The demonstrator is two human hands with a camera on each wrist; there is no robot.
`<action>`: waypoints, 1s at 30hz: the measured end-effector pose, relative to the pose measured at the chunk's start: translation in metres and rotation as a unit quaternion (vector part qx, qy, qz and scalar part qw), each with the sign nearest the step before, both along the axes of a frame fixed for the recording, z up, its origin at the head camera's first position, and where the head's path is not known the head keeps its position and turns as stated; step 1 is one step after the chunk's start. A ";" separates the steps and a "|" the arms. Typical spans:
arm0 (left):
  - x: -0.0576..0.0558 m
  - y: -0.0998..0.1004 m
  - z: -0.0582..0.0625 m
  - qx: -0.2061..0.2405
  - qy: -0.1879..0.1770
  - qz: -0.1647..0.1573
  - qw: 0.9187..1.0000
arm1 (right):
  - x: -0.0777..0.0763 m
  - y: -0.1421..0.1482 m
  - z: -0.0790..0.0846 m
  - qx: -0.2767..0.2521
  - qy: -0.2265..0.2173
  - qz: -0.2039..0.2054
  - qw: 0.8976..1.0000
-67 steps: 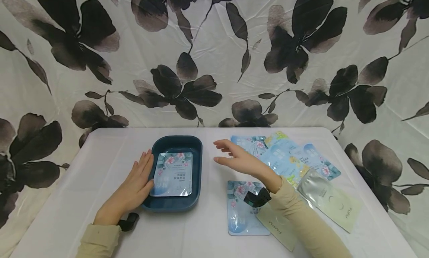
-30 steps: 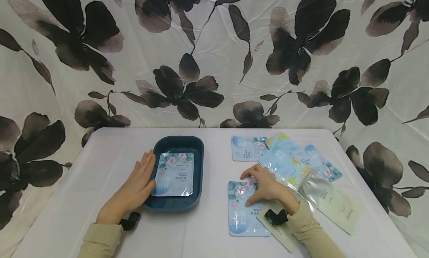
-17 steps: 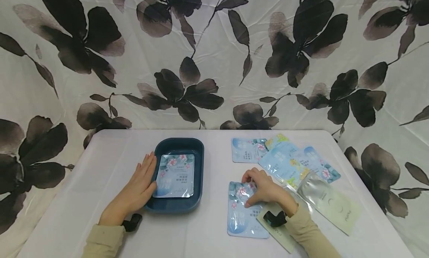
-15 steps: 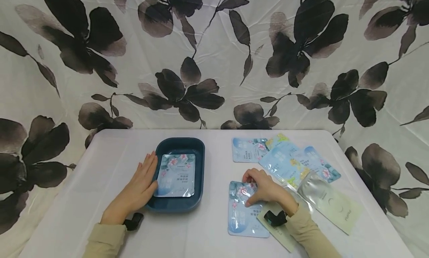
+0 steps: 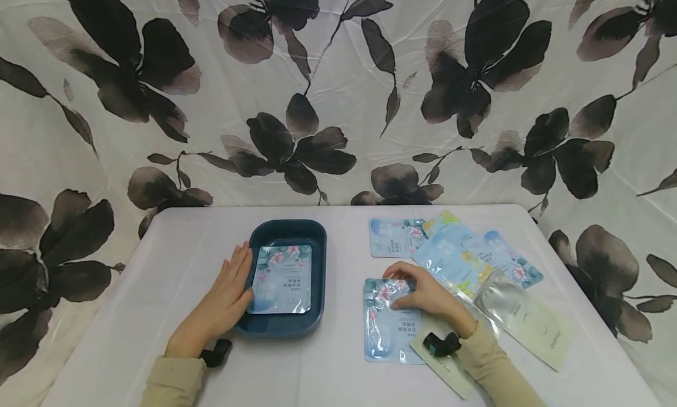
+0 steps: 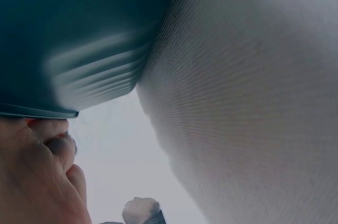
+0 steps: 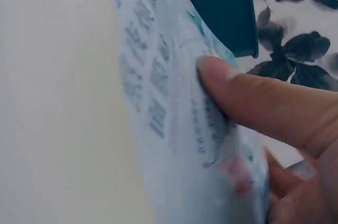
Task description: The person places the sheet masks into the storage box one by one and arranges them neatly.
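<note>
My right hand (image 5: 425, 289) pinches the far edge of a blue sheet mask packet (image 5: 383, 330) with pink flowers, thumb on its printed face and fingers behind. In the right wrist view the packet (image 7: 174, 108) bends under the thumb, its near part tilted up. My left hand (image 5: 222, 295) lies with straight fingers along the left rim of a dark blue tray (image 5: 319, 278). The left wrist view shows those fingers just below the tray's wall (image 6: 79, 34). Inside the tray rests a similar flowered mask packet (image 5: 282, 281).
To the right lie several overlapping blue mask packets (image 5: 449, 248) and a silver and pale green packet (image 5: 523, 319). Another pale green packet (image 5: 446, 369) lies partly under the right wrist. A floral cloth (image 5: 338, 90) hangs behind the white table (image 5: 338, 366).
My right hand has come from beside the tray down to the near flowered packet, pinched its far edge and begun to raise it. The left hand has stayed at the tray.
</note>
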State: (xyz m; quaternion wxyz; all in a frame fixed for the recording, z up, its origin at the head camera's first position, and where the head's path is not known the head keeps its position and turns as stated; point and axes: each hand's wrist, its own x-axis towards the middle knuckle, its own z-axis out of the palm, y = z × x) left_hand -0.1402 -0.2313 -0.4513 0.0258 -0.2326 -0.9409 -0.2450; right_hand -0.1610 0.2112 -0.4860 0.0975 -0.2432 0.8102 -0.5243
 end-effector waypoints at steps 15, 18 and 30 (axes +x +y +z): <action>-0.002 0.000 -0.002 0.001 0.009 -0.003 1.000 | -0.005 0.008 -0.014 -0.106 -0.063 -0.090 0.988; -0.001 0.000 -0.002 0.006 0.012 -0.006 1.000 | -0.004 0.009 -0.015 -0.125 -0.057 -0.094 0.986; 0.000 0.000 -0.001 -0.001 0.007 0.003 1.000 | -0.003 0.008 -0.016 -0.211 -0.110 -0.102 0.966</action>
